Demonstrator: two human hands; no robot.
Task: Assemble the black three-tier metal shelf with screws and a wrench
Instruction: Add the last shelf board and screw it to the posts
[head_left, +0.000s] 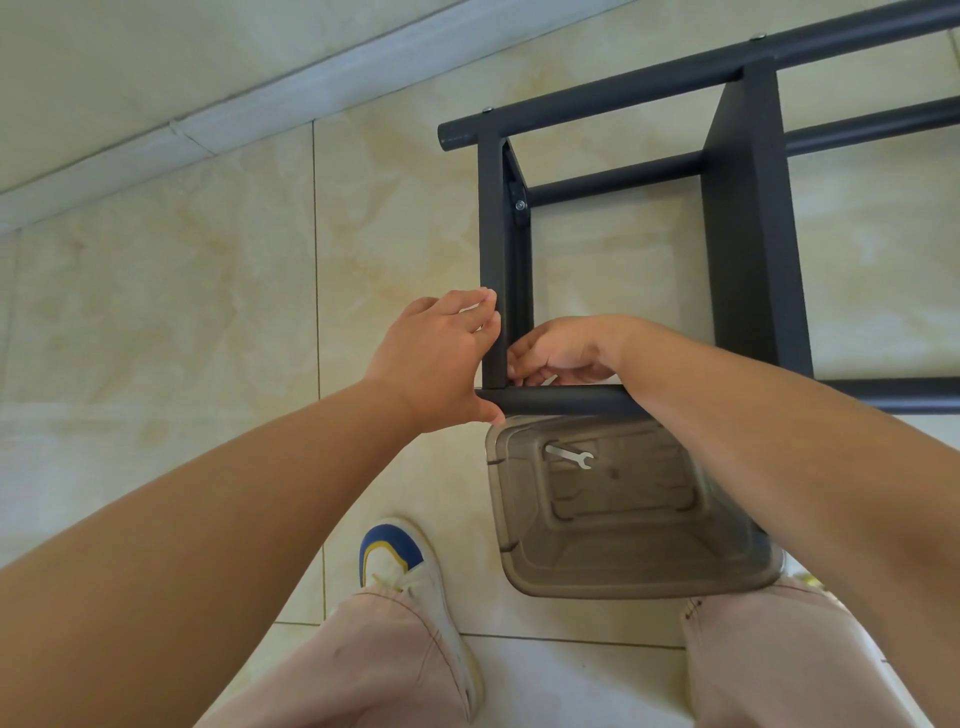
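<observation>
Corner fastening underway: left hand (436, 358) grips the shelf frame (748, 234) corner; right hand (558, 353) pinches there, its contents hidden. Next, likely fetch the wrench (570, 455) from the plastic bin (623, 571) below.

Right hand (561, 353) fingertips hidden behind shelf (748, 218) panel; shelf cropped at right.

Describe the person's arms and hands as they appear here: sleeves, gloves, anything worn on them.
Both arms are bare along all that shows, with no sleeves in view. The left hand and right hand wear no gloves. No watch, bracelet or ring can be seen on the wrists or on the fingers that show, though some of the right hand's fingers are hidden behind the black frame.
</observation>
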